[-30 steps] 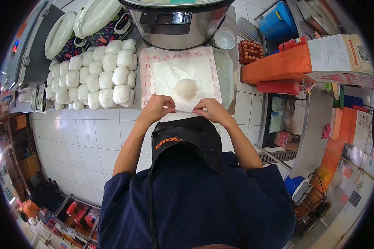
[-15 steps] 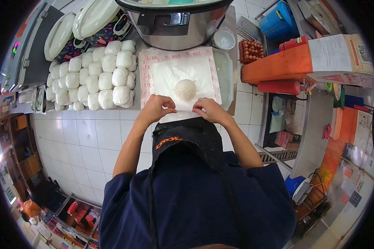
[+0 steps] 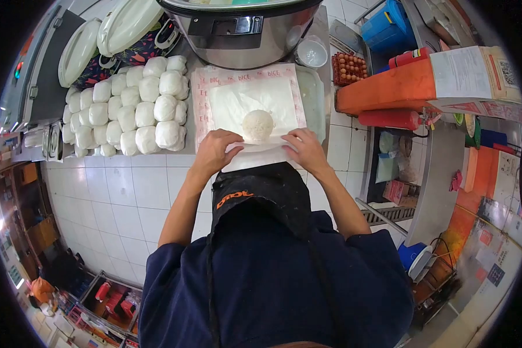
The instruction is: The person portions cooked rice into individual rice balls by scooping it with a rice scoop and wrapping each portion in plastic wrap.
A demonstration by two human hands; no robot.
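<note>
Moved: both hands have gone forward, lifting the paper's near edge toward the rice ball (image 3: 257, 124).
Left hand (image 3: 216, 149): pinching the white paper (image 3: 255, 98).
Right hand (image 3: 305, 149): pinching it too.
Rice ball: sits mid-paper on the worktop (image 3: 316, 87).
Beside: wrapped bundles (image 3: 127, 107).

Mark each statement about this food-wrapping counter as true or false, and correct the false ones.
1. A round white rice ball sits on the white wrapping paper. True.
2. The left hand and right hand both grip the paper's near edge. True.
3. The pile of white wrapped bundles lies to the right of the paper. False: it lies to the left.
4. The large steel cooker pot stands beyond the paper. True.
5. The tray of brown eggs rests on the rice ball. False: it sits apart, to the right of the counter.
</note>
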